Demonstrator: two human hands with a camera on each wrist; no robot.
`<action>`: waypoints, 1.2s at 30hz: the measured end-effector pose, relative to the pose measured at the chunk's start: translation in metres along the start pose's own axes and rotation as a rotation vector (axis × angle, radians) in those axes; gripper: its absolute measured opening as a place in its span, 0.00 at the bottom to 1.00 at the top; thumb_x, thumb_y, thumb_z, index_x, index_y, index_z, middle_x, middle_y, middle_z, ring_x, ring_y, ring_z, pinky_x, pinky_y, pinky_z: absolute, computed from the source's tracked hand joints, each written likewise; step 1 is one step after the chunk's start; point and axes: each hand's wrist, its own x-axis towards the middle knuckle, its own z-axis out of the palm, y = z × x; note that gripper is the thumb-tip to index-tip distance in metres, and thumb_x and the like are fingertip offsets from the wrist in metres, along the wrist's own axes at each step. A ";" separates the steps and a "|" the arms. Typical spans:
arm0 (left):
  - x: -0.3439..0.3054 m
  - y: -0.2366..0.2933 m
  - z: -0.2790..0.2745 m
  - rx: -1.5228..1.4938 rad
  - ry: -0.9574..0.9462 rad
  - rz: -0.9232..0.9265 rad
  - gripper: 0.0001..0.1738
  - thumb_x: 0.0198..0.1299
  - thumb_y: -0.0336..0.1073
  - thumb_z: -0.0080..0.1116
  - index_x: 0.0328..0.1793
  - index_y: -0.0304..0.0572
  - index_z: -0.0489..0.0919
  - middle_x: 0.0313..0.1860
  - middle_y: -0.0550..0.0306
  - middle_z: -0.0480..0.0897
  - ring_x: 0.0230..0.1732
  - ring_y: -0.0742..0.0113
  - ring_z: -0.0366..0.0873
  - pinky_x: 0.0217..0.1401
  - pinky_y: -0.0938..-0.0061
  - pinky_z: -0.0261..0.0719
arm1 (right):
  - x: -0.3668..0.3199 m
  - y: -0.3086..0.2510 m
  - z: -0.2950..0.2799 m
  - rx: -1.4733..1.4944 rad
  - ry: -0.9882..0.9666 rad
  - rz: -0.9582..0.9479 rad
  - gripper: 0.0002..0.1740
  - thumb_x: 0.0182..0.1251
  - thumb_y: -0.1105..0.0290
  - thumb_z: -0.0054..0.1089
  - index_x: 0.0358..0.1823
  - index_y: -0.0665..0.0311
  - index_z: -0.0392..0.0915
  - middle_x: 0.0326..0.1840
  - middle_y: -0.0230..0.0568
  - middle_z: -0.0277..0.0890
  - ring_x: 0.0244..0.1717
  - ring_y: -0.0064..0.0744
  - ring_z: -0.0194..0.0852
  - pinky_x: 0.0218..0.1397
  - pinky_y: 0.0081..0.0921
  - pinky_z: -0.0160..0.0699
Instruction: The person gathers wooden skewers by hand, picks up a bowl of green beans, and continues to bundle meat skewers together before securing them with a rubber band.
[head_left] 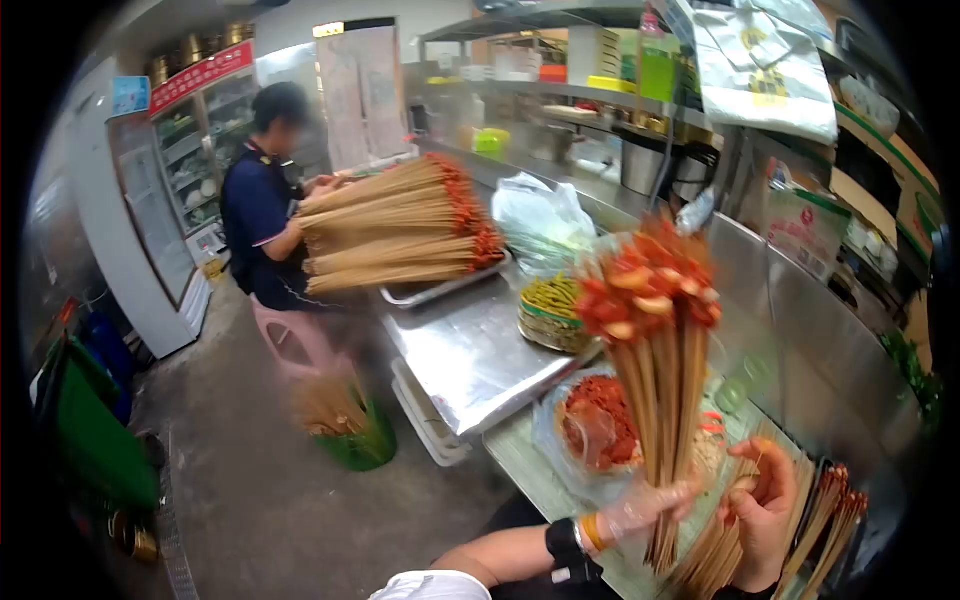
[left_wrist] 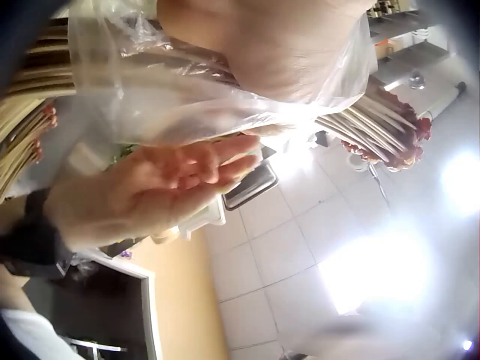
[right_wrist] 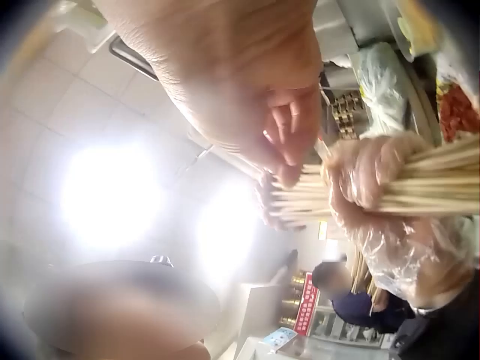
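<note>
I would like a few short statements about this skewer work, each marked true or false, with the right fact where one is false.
1. The left hand, in a clear plastic glove, grips a bundle of skewers. True.
2. The bundle lies flat on the counter. False: it stands upright, with the food ends on top.
3. Another person is beside a large pile of skewers on a metal tray. True.
4. The green bucket on the floor is empty. False: it holds bare sticks.
</note>
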 end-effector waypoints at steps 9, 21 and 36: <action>0.041 0.047 0.024 -0.190 0.117 0.240 0.08 0.64 0.37 0.53 0.34 0.50 0.66 0.20 0.71 0.59 0.20 0.80 0.58 0.28 0.78 0.60 | -0.037 0.006 -0.019 -0.957 -0.145 -0.108 0.46 0.46 0.59 0.76 0.65 0.62 0.59 0.65 0.44 0.62 0.55 0.39 0.74 0.40 0.30 0.82; 0.042 0.013 0.058 -0.492 0.046 -0.044 0.09 0.64 0.35 0.52 0.32 0.49 0.65 0.21 0.70 0.61 0.23 0.79 0.61 0.33 0.79 0.67 | -0.039 0.085 -0.033 0.094 0.013 -0.089 0.26 0.62 0.73 0.65 0.61 0.61 0.66 0.68 0.39 0.65 0.57 0.28 0.72 0.56 0.28 0.76; 0.038 -0.010 0.041 0.318 -0.055 0.056 0.13 0.61 0.28 0.58 0.48 0.42 0.68 0.31 0.61 0.72 0.26 0.75 0.69 0.28 0.79 0.69 | -0.024 0.028 -0.065 -0.964 -0.368 0.124 0.40 0.50 0.59 0.73 0.60 0.62 0.60 0.52 0.54 0.74 0.50 0.55 0.77 0.51 0.39 0.77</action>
